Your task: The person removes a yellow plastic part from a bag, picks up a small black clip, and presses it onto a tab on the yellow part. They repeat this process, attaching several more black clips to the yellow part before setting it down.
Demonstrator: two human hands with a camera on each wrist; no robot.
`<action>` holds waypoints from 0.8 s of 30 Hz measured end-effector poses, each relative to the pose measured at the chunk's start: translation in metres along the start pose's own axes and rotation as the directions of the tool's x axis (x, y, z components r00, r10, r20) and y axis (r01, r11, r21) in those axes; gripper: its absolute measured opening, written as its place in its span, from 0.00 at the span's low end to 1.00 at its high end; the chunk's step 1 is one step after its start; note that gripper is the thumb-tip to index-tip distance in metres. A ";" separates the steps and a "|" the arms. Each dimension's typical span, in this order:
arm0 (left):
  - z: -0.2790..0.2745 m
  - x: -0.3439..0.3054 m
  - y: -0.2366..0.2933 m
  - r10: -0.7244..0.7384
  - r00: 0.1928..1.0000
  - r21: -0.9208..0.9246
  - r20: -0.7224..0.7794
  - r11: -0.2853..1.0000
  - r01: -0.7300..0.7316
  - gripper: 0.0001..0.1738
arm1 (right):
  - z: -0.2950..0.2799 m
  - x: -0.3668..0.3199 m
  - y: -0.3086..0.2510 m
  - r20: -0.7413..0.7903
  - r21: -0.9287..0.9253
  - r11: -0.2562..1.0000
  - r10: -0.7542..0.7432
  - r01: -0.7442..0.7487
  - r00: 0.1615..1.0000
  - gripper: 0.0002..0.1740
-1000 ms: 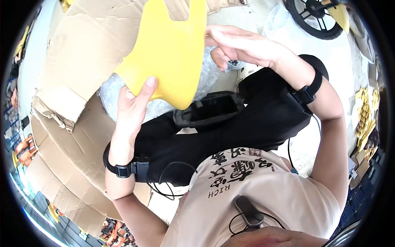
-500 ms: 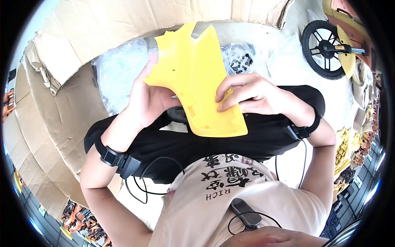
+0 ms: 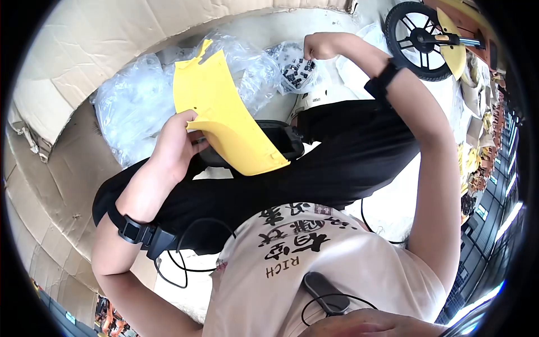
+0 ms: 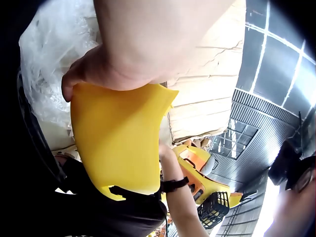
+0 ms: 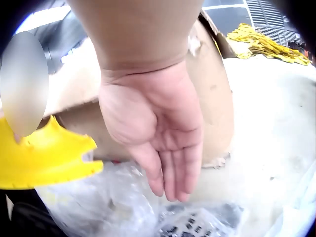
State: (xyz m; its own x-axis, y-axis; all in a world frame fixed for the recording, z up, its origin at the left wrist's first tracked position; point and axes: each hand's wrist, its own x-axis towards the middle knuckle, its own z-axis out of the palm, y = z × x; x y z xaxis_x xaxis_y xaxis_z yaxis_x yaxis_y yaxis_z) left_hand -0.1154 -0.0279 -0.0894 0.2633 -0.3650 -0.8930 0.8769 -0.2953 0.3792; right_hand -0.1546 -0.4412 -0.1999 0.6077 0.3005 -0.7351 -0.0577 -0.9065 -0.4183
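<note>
A curved yellow plastic panel (image 3: 210,106), notched at its far end, tilts above the person's lap. My left hand (image 3: 175,145) grips it by its left edge, the thumb partly hidden; the panel's smooth outer face (image 4: 116,133) shows in the left wrist view. Away to the right, my right hand (image 3: 325,46) hangs over a clear plastic bag of small black parts (image 3: 299,73). In the right wrist view its palm (image 5: 158,118) faces the camera, fingers nearly straight and holding nothing.
Crumpled clear plastic (image 3: 132,106) lies beyond the lap beside a large cardboard sheet (image 3: 101,50). A black open-topped shell (image 3: 281,140) sits between the legs. At the far right stands a black spoked wheel (image 3: 398,39). Yellow pieces (image 5: 266,47) are piled farther off.
My right hand has let go of the yellow panel and moved forward over the bag of black parts. The left hand has turned the panel and carried it slightly left.
</note>
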 end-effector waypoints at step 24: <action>0.019 -0.012 0.032 0.117 0.990 0.139 0.082 0.982 -0.127 0.28 | 0.160 0.084 -0.016 -0.411 -0.405 0.864 0.121 -0.300 0.903 0.15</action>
State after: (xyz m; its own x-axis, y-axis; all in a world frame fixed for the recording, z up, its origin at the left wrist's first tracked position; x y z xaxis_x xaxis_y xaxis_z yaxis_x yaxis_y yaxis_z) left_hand -0.0980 -0.0504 -0.0618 0.3297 -0.4683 -0.8198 0.7717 -0.3665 0.5197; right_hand -0.2291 -0.3540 -0.3402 0.8678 0.0398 -0.4953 0.0883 -0.9933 0.0750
